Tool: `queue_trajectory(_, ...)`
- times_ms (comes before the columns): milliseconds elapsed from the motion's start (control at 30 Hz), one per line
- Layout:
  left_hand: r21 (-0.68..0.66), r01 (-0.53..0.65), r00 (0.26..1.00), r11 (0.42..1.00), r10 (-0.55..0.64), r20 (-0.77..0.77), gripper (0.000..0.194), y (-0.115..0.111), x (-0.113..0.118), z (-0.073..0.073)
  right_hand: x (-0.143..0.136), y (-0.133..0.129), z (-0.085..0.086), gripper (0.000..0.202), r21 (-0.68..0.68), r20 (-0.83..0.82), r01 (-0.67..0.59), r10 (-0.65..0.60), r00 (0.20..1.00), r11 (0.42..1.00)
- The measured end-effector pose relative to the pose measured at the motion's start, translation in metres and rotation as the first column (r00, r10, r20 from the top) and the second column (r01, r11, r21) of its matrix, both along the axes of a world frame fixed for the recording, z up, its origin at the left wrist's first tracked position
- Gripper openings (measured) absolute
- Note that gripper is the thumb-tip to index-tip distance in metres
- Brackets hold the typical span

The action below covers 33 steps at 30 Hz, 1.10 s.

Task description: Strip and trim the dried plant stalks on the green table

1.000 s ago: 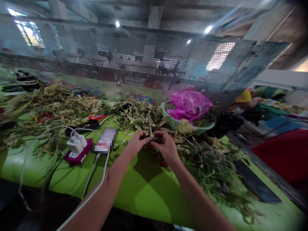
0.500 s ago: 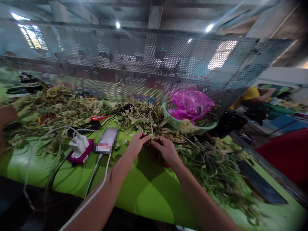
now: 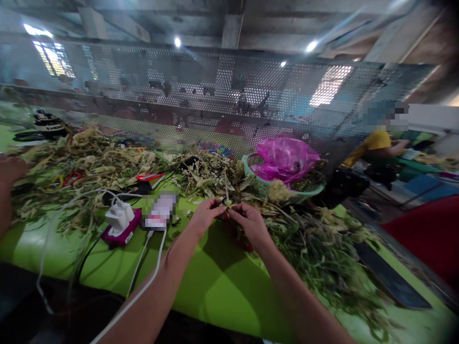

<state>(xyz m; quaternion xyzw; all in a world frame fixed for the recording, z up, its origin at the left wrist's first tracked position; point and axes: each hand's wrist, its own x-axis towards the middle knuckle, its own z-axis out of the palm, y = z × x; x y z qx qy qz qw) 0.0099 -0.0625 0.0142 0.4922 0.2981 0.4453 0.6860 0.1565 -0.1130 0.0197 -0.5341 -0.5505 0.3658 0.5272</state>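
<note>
My left hand (image 3: 203,217) and my right hand (image 3: 251,223) meet at the middle of the green-topped table (image 3: 222,291). Both are closed, thumbs against fingers, pinching a small pale yellow-green piece of dried plant (image 3: 228,204) between them. Just beyond the fingertips rises a heap of dried leaves and stalks (image 3: 211,174). Beneath my right hand, something red (image 3: 248,248) shows in part, mostly hidden. Greener, stringy stems (image 3: 315,248) spread to the right of my right forearm.
A pink plastic bag (image 3: 287,160) sits in a pale green basket (image 3: 304,193). Left of my hands are a phone (image 3: 160,211) on a cable, a purple power socket (image 3: 124,231) and red-handled cutters (image 3: 150,176). Another person's hand (image 3: 10,172) is at far left. A perforated metal screen (image 3: 201,95) stands behind.
The view has shifted slightly, and a person in yellow shows more at the right. My hands stay together, the fingertips moved a little around the plant piece.
</note>
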Motion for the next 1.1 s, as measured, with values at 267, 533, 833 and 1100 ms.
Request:
queue_trajectory(267,-0.002,-0.119,0.992,0.993,0.119,-0.043,0.017,-0.002,0.002,0.000,-0.001,0.002,-0.009,0.024,0.064,0.146,-0.017,0.008,0.989,0.998)
queue_trajectory(533,-0.142,0.014,0.998,0.990,-0.006,0.058,0.033,-0.004,0.004,-0.001,0.001,0.003,-0.002,0.025,0.120,0.013,0.070,-0.072,0.997,0.990)
queue_trajectory(833,-0.145,-0.157,0.971,0.977,0.179,0.159,0.032,0.006,-0.005,-0.002,0.005,0.008,-0.009,0.028,0.086,0.175,0.011,-0.026,0.984,0.996)
queue_trajectory(1100,-0.079,-0.082,0.994,0.993,0.087,0.065,0.036,0.002,-0.003,-0.001,-0.001,0.005,-0.006,0.013,0.170,0.258,0.093,-0.136,0.957,0.981)
